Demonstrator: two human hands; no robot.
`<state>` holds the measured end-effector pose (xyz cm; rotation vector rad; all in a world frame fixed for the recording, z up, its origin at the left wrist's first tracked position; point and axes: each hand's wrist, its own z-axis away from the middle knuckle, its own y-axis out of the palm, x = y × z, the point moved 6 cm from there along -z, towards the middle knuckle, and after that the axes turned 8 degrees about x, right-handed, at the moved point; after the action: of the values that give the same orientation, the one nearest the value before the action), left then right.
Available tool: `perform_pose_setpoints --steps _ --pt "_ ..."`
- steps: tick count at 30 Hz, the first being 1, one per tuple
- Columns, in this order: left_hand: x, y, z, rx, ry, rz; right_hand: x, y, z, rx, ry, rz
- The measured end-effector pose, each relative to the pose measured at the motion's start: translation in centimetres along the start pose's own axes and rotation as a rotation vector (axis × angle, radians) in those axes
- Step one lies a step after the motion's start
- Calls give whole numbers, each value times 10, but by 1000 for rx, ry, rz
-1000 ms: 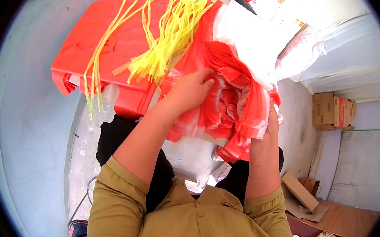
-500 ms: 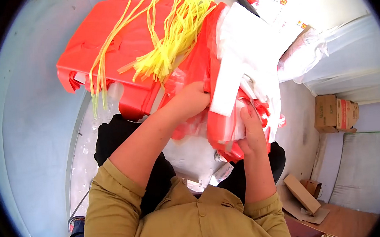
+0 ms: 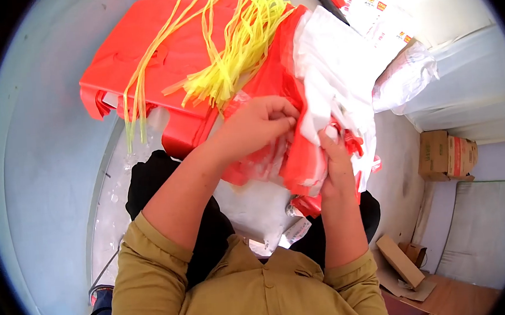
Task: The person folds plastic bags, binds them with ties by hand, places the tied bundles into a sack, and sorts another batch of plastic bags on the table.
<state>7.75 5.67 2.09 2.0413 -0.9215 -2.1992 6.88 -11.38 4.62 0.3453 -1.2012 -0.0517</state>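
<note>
A bunch of red and white plastic bags [image 3: 305, 162] lies across my lap, spreading up toward the white sheets [image 3: 339, 52] at the top. My right hand [image 3: 337, 162] grips its lower right side, thumb on top. At its left edge, my left hand [image 3: 262, 122] is curled, thumb and fingertips pinched at the red plastic. Part of what these fingertips hold is hidden. Left of the bags, a bundle of yellow plastic strips [image 3: 228, 65] rests on a thick stack of red plastic bags [image 3: 156, 41].
A crumpled white bag [image 3: 405, 76] is at the upper right. Cardboard boxes [image 3: 437, 155] stand against the right wall, and a folded carton [image 3: 401, 261] lies lower right. My knees in black trousers [image 3: 160, 181] are under the bags.
My left hand has moved up and right along the red edge, its fingers now more visible. The white flap between my hands has shifted, uncovering more red plastic. My right hand stays nearly in place.
</note>
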Motion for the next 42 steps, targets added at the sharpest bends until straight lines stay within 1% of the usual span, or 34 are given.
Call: perform_pose_setpoints --steps 1,2,4,5,6,7,8,9,11,14,17,20,23,26,27,29,32,35,38,39,42 --pt "-1 -6 -1 17 12 41 3 -5 -3 -46 8 -30" --pt "-3 -15 -1 -85 27 4 3 -13 -7 -57 63 -135" --pt "-8 -30 0 -294 58 -68 15 -20 -11 20 125 -322" --pt "-2 -36 -2 -349 17 -8 25 -23 -15 -79 80 -337" --pt "2 -38 -4 -379 19 25 37 -15 -15 -95 30 -402" --pt "7 -39 -6 -408 20 59 46 -7 -12 -32 -20 -294" --pt "11 -40 -10 -435 21 93 49 -6 -14 2 -29 -249" --pt "18 -41 -15 -410 11 76 52 -4 -16 36 -40 -204" --pt "29 -40 -26 -360 -10 44 52 -13 -26 46 22 -243" --pt "13 -30 -28 -385 28 -273 49 -10 -27 75 52 -369" --pt "30 -48 -43 -544 177 -707 45 -14 -26 49 10 -385" --pt "33 -55 -44 -536 61 -521 42 -14 -21 32 8 -390" --pt "30 -55 -38 -540 27 -319 34 -19 -19 0 53 -340" --pt "30 -56 -37 -515 44 -292 23 -24 -20 29 70 -346" --pt "30 -56 -37 -504 51 -315 20 -23 -20 55 79 -345" --pt "34 -58 -38 -482 65 -360 17 -23 -15 25 92 -342" --pt "41 -63 -37 -435 13 -634 13 -25 -14 -37 93 -363" --pt "31 -52 -27 -372 -153 -687 12 -25 -13 -52 105 -377" --pt "16 -39 -19 -290 -137 -790 12 -20 -11 -23 106 -409" --pt "16 -37 -18 -270 -120 -773 11 -18 -11 -11 103 -425" --pt "16 -33 -11 -243 -70 -687 1 -11 -10 -66 92 -417"
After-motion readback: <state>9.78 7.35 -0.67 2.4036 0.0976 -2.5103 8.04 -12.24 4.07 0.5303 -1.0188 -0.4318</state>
